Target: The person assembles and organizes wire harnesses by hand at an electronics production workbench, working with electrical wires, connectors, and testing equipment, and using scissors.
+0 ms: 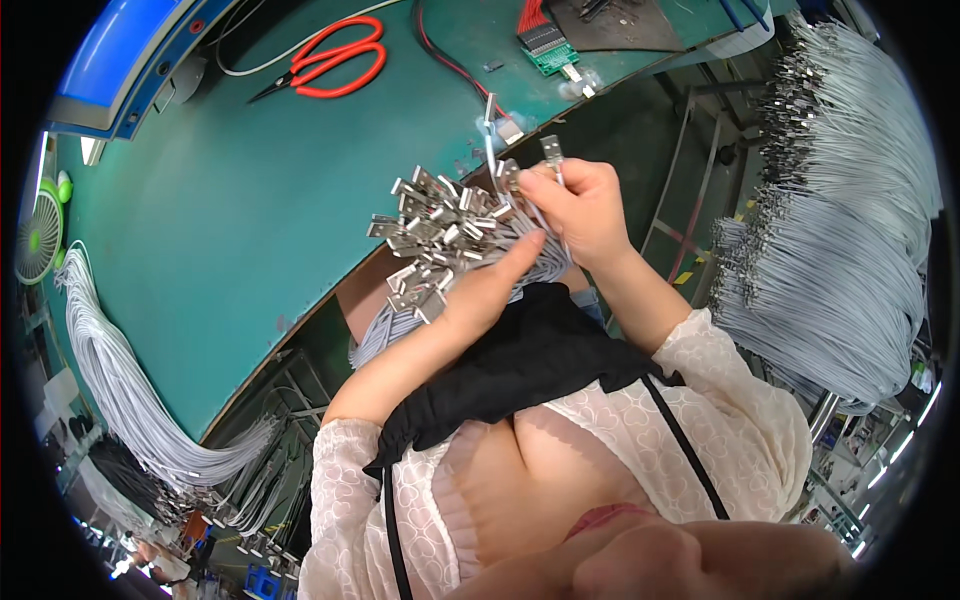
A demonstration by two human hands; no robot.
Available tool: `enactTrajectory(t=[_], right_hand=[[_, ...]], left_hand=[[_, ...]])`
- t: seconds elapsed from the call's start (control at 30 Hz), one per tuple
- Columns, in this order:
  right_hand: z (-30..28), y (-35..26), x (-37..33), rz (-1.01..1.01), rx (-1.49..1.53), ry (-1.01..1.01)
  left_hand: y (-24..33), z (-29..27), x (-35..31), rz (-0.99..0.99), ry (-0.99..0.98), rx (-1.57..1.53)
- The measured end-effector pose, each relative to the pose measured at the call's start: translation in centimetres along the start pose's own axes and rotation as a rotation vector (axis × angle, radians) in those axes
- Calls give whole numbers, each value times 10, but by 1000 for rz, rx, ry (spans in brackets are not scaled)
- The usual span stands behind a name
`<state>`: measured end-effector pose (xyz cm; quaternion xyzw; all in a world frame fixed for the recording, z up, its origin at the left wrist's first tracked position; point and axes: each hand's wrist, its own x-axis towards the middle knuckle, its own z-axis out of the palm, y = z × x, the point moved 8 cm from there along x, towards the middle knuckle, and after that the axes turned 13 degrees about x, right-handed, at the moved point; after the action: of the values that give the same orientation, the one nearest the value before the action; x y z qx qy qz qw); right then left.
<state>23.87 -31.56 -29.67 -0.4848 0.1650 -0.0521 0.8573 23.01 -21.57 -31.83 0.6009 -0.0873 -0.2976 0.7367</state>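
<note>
A thick bundle of grey USB cables [440,235] rests at my lap by the table's front edge, its metal plugs pointing up and to the left in a jumble. My left hand [488,292] is closed around the cables just below the plugs, thumb stretched toward the right. Beside it, my right hand [588,212] pinches USB cables between thumb and fingers; one metal plug [552,150] stands up above the knuckles, and another [509,174] shows at the thumb tip. How many cables the right hand grips is hidden.
On the green table [230,220] lie red-handled scissors [335,62] and a green circuit board [548,58] with wires. A blue machine [130,50] and a small fan [40,235] stand left. Cable bundles hang over the left edge [130,380] and fill a rack at right [830,250].
</note>
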Motion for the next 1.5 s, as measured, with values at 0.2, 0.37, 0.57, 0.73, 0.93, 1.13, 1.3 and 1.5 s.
enactTrajectory(t=[0.2, 0.37, 0.57, 0.73, 0.93, 1.13, 1.3, 1.5], right_hand=[[-8, -3, 8, 15, 68, 76], [-10, -8, 11, -82, 72, 121], [4, 0, 15, 45, 128, -35], [-1, 4, 11, 65, -56, -12], [-10, -2, 12, 0, 32, 79], [-9, -5, 9, -56, 43, 118], [-9, -4, 8, -66, 81, 151], [-11, -4, 9, -111, 121, 177]], left_hand=[[3, 1, 1, -71, -27, 77], [1, -3, 3, -93, 23, -25], [13, -7, 9, 50, 126, 34], [14, -11, 5, 106, 125, 4], [-2, -14, 0, -65, 99, 33], [5, -14, 4, -16, 155, -64], [1, -16, 2, -55, 127, -47], [9, -12, 1, -56, 92, -18]])
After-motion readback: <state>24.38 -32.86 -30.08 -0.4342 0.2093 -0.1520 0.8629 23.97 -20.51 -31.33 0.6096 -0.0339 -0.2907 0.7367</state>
